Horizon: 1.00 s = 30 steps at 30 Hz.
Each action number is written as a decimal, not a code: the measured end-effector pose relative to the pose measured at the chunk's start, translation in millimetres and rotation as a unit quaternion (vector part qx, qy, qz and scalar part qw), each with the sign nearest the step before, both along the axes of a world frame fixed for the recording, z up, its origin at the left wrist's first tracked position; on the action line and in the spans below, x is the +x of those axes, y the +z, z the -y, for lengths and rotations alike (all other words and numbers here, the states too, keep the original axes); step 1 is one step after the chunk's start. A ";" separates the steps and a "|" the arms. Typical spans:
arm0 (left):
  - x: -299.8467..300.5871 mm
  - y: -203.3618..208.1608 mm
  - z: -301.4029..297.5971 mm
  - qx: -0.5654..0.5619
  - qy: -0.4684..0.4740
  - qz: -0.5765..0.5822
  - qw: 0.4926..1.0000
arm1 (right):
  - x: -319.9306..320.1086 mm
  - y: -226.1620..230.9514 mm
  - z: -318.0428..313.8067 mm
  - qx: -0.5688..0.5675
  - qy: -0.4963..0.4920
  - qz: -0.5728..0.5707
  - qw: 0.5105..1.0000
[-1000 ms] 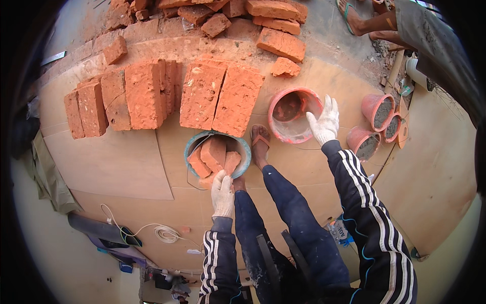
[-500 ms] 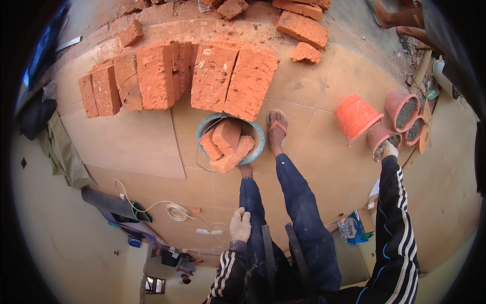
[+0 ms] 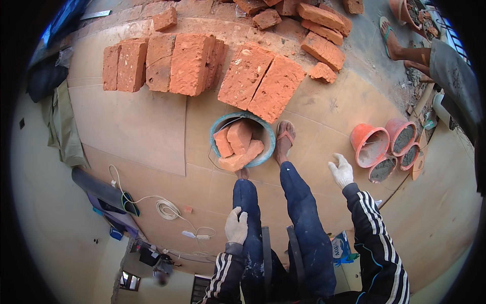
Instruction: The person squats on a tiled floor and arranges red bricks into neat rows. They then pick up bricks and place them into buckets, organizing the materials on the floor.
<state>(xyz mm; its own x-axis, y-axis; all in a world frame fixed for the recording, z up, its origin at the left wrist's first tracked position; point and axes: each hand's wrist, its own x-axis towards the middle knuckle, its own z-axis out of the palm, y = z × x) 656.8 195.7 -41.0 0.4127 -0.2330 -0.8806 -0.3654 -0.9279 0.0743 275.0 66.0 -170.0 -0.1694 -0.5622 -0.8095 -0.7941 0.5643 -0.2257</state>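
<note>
My right hand (image 3: pixel 341 171), in a white work glove, hovers left of a group of red buckets, its fingers apart and empty. Closest to it are a bucket (image 3: pixel 360 161) with a bare, mortar-smeared inside and one with grey mortar (image 3: pixel 382 169). Two more mortar buckets (image 3: pixel 402 139) (image 3: pixel 409 156) stand against them on the right. My gloved left hand (image 3: pixel 236 226) rests loosely at my left thigh, holding nothing visible. In front of my feet a blue-rimmed bucket (image 3: pixel 270 149) contains several broken brick pieces (image 3: pixel 239 137).
Large red bricks (image 3: pixel 190 63) stand in a row beyond the bucket, with loose bricks (image 3: pixel 324 50) behind. At the far right is another person's sandalled foot (image 3: pixel 390 40). A coiled white cable (image 3: pixel 167 209) lies on the left, near a rolled dark mat (image 3: pixel 104 190).
My right hand has let go of a mortar bucket and moved left. The red bucket beside it, earlier showing its outer side, now shows its mouth. The view has shifted.
</note>
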 end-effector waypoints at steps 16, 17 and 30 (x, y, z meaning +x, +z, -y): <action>96.6 -104.0 30.5 -0.148 0.033 -0.002 0.988 | 339.7 31.9 -71.4 0.161 -0.270 0.260 0.913; 100.3 -120.8 52.7 -0.196 0.031 0.020 0.980 | 340.0 41.8 -78.8 0.160 -0.276 0.263 0.911; 99.7 -130.6 64.3 -0.133 0.115 -0.146 0.973 | 261.2 219.7 -95.8 0.084 -0.231 0.065 0.967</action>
